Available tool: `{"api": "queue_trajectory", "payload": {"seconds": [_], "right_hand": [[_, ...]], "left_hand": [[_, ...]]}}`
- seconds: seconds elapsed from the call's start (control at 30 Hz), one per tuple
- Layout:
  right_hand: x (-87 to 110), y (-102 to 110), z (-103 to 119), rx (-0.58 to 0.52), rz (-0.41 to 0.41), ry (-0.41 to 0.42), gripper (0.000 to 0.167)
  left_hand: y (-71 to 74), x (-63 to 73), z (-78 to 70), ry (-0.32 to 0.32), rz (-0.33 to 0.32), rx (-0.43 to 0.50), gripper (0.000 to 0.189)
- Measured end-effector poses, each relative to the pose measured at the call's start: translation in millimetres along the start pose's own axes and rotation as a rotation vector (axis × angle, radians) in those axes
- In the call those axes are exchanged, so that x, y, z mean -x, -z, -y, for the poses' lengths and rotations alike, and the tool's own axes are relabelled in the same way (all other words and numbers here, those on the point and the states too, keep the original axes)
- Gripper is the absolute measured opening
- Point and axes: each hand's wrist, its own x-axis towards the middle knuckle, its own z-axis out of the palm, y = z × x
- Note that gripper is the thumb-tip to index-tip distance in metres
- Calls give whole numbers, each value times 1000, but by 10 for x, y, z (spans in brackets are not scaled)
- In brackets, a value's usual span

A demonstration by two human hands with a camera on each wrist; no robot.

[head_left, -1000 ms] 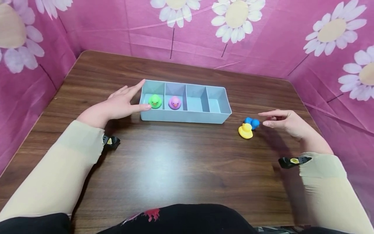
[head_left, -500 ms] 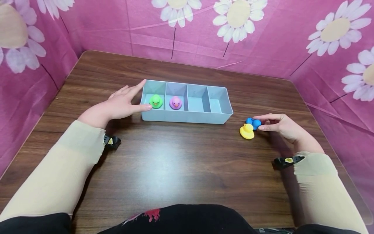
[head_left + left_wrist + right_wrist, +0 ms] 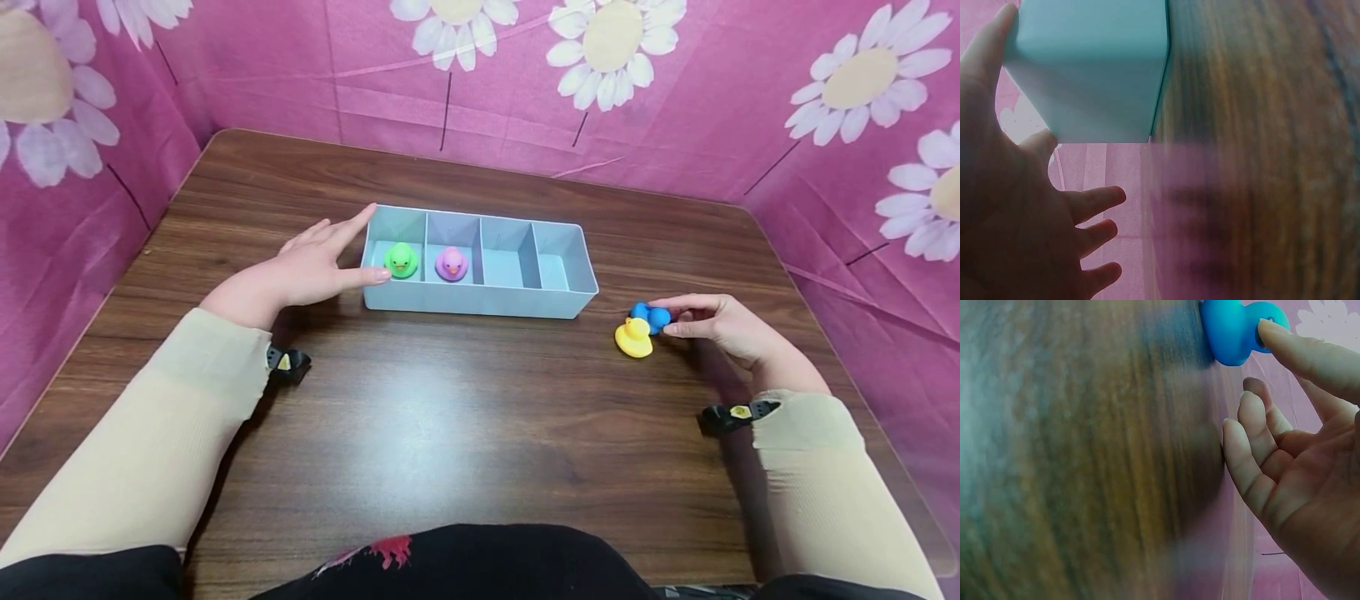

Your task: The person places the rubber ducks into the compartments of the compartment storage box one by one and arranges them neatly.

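In the head view, my right hand point(image 3: 720, 329) pinches the head of a blue rubber duck point(image 3: 651, 318) between thumb and index finger. The right wrist view shows the thumb against the side of the blue duck point(image 3: 1227, 331), close at the tabletop. A yellow rubber duck point(image 3: 633, 338) sits right in front of the blue one. My left hand point(image 3: 303, 267) spans the left end of a pale blue divided box point(image 3: 472, 300), fingers spread, thumb at the front rim and index fingertip at the back corner. Its other fingers extend beside the box point(image 3: 1094, 94) in the left wrist view.
A green duck point(image 3: 401, 261) is in the box's leftmost compartment, and a pink-purple duck point(image 3: 452, 264) in the one beside it. The brown wooden table point(image 3: 480, 417) is bordered by a pink flowered cloth point(image 3: 510, 108) at the back and sides.
My right hand has moved left to the blue duck, and its thumb and index finger have closed on the head. The left hand stays at the box's end.
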Motion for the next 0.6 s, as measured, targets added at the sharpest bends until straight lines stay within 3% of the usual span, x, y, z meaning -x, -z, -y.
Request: {"api": "queue_trajectory", "payload": {"seconds": [0.4, 0.6], "right_hand": [[-44, -59, 0, 36, -96, -26, 36], [-74, -89, 18, 46, -95, -8, 35]], "left_hand": [[-3, -3, 16, -6, 3, 1, 97], [1, 3, 13, -8, -1, 2, 97]]}}
